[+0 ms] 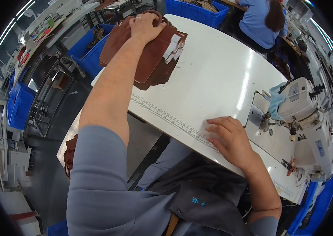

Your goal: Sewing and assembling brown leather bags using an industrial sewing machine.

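Note:
My left arm stretches to the far left of the white sewing table [213, 70]. There my left hand [146, 28] lies on a stack of flat brown leather pieces [150, 59], its fingers spread across the top. A curled brown strip [161, 17] sits beside its fingertips. White labels or paper slips [173, 49] show at the stack's right side. Close to the table's front edge, my right hand [231, 141] hovers over or rests by the printed ruler strip [170, 118]. Its fingers are apart and nothing is in them.
A white sewing machine [300, 102] with a light blue cloth [276, 101] on it stands at the right. Small red-handled snippers [291, 167] lie near its base. Blue bins [89, 51] stand beyond the table's left end. A person in blue [258, 23] sits at the far right.

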A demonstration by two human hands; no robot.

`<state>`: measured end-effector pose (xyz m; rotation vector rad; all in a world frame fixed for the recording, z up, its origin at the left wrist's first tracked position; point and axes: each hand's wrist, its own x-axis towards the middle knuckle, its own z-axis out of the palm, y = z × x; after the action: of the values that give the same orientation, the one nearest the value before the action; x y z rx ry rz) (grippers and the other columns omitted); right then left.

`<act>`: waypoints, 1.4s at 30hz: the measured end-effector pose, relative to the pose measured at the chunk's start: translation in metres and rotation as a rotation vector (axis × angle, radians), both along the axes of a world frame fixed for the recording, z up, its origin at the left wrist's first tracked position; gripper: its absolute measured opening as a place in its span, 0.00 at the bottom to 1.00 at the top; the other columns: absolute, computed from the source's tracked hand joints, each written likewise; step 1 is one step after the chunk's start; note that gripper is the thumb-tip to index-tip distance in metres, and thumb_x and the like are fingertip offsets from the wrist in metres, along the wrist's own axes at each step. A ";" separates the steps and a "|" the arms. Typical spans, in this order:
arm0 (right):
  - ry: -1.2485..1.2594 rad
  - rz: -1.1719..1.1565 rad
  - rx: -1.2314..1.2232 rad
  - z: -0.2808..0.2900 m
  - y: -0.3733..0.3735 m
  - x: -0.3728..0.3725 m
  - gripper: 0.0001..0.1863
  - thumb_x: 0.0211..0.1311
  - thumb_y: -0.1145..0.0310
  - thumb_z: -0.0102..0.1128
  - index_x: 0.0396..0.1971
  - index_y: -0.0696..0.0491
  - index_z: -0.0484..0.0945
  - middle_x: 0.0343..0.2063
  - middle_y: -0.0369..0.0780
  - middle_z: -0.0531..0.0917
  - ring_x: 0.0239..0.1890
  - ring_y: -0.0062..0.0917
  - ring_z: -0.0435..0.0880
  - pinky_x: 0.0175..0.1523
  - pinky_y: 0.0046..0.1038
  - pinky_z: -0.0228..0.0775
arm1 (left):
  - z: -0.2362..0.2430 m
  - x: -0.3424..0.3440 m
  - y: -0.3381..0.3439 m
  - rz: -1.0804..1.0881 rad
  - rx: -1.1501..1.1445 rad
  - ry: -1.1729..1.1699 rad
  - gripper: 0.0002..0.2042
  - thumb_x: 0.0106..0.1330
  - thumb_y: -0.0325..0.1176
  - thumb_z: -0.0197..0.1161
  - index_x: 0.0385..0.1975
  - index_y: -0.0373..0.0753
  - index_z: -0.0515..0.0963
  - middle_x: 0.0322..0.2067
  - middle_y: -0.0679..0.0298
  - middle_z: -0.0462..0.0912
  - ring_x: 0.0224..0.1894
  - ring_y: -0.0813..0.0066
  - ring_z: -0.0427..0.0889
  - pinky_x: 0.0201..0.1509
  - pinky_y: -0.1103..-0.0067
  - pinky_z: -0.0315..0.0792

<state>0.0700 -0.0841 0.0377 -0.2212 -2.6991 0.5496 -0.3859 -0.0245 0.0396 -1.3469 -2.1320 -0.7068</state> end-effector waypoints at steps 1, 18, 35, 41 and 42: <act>-0.025 0.028 0.014 0.002 0.005 -0.010 0.18 0.55 0.71 0.72 0.46 0.54 0.79 0.54 0.42 0.82 0.55 0.38 0.79 0.60 0.39 0.69 | 0.011 0.003 0.002 0.022 -0.050 0.024 0.26 0.59 0.63 0.67 0.45 0.47 0.87 0.50 0.65 0.86 0.61 0.60 0.76 0.62 0.57 0.63; -0.063 -0.217 0.324 -0.051 0.064 -0.205 0.37 0.75 0.46 0.41 0.76 0.52 0.57 0.77 0.37 0.57 0.80 0.32 0.49 0.81 0.53 0.32 | 0.016 -0.003 -0.031 -0.348 0.185 -0.755 0.22 0.70 0.51 0.67 0.37 0.33 0.88 0.27 0.67 0.86 0.31 0.84 0.79 0.38 0.84 0.73; -0.131 -0.255 0.202 -0.050 0.058 -0.184 0.37 0.76 0.43 0.40 0.76 0.50 0.56 0.77 0.42 0.57 0.80 0.35 0.49 0.81 0.49 0.36 | 0.160 0.083 -0.177 -0.413 0.598 -0.498 0.22 0.73 0.46 0.64 0.18 0.41 0.72 0.20 0.74 0.69 0.24 0.81 0.66 0.29 0.79 0.61; 0.103 -0.220 -0.775 -0.047 0.070 -0.097 0.32 0.79 0.44 0.40 0.58 0.57 0.79 0.56 0.48 0.83 0.60 0.34 0.80 0.67 0.37 0.67 | 0.083 0.266 -0.194 -0.816 -0.210 0.108 0.14 0.61 0.42 0.69 0.18 0.44 0.77 0.20 0.63 0.76 0.25 0.60 0.79 0.33 0.66 0.71; 0.190 -0.141 -1.024 -0.035 0.070 -0.071 0.35 0.79 0.40 0.39 0.50 0.58 0.83 0.42 0.46 0.88 0.47 0.28 0.85 0.58 0.31 0.73 | 0.057 0.288 -0.195 -0.981 -0.234 0.035 0.13 0.58 0.39 0.72 0.17 0.43 0.76 0.20 0.65 0.75 0.24 0.64 0.76 0.32 0.69 0.67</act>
<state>-0.0011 -0.0146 0.0028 -0.5700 -1.9653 1.7448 -0.0976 -0.2191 0.0968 -2.5340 -1.4520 -0.7661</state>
